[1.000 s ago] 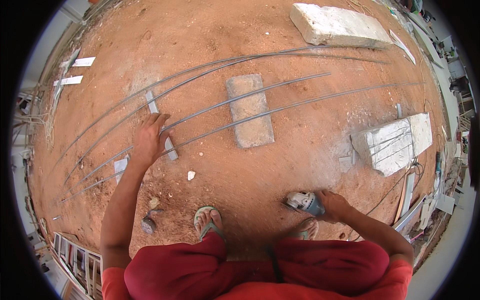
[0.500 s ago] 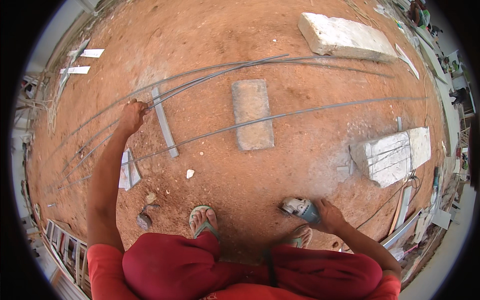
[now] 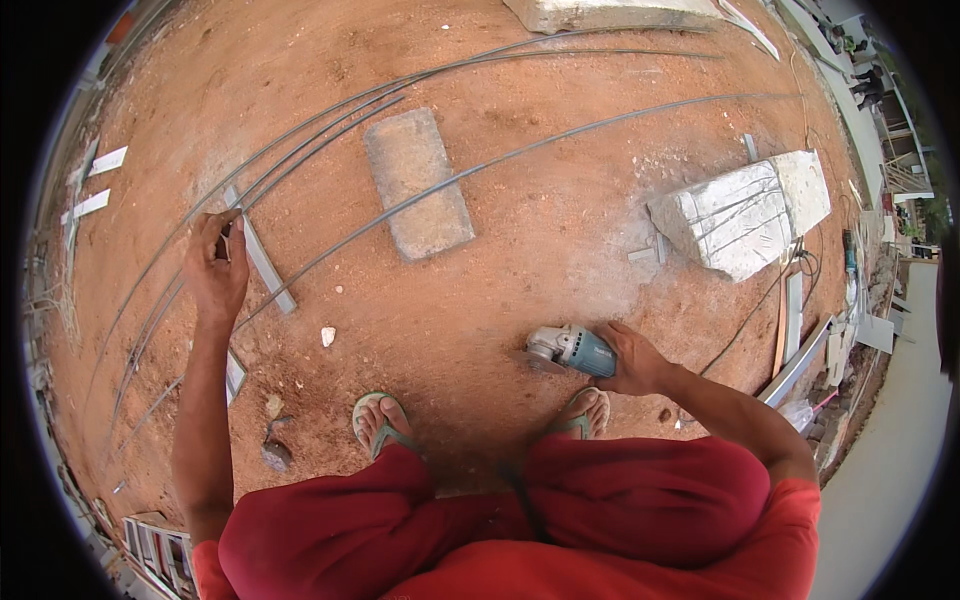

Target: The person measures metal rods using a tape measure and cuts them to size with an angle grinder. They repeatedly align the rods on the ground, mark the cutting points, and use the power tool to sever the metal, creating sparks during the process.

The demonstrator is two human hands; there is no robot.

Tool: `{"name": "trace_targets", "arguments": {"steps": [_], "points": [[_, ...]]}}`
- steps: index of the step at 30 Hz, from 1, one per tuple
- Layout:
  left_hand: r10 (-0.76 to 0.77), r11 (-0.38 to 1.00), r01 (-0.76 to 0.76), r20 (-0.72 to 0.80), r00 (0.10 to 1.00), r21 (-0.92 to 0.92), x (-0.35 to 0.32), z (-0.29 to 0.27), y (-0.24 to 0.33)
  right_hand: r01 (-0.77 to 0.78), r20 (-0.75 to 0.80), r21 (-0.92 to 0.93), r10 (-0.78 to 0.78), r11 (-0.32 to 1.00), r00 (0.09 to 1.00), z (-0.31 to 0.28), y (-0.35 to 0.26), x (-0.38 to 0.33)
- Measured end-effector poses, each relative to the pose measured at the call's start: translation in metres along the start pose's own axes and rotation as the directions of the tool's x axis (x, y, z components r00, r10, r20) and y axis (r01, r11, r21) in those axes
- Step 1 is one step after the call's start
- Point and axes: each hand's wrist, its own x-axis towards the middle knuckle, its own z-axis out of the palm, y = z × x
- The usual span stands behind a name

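Observation:
My left hand (image 3: 217,270) is raised beside several thin steel rods (image 3: 290,160), its fingers and thumb bent but apart with nothing visible between them. Under the rods lies a narrow grey metal strip (image 3: 262,255). My right hand (image 3: 637,362) is wrapped around the rear of a teal and silver angle grinder (image 3: 583,350). The grinder's disc end points left, low over the ground in front of my right foot. One longer steel rod (image 3: 520,150) runs across a flat grey stone block (image 3: 415,185) in the middle.
To the right lies a pale concrete block (image 3: 735,215) with dark grooves, a cable (image 3: 745,325) beside it. Another big pale block (image 3: 620,14) lies at the far edge. Metal lengths (image 3: 797,360) lie at right. A small stone (image 3: 276,457) sits near my left foot.
My left hand has let go of the rods and opened; the shorter rods now lie side by side. The right hand keeps the grinder. The whole view has shifted and turned.

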Motion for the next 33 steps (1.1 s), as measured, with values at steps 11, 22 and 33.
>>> {"name": "trace_targets", "arguments": {"steps": [11,22,33], "points": [[0.366,0.272,0.73,0.769,0.525,-0.627,-0.054,0.077,0.253,0.113,-0.347,0.789,0.286,0.604,0.893,-0.118,-0.15,0.046],[0.534,-0.076,0.864,0.711,0.457,-0.498,0.034,0.109,0.29,0.378,-0.682,0.713,0.456,0.591,0.572,-0.144,-0.155,0.055],[0.807,-0.316,0.915,0.435,0.399,-0.252,0.016,0.074,0.251,0.499,-0.708,0.706,0.53,0.503,0.466,-0.098,-0.227,0.036]]}}
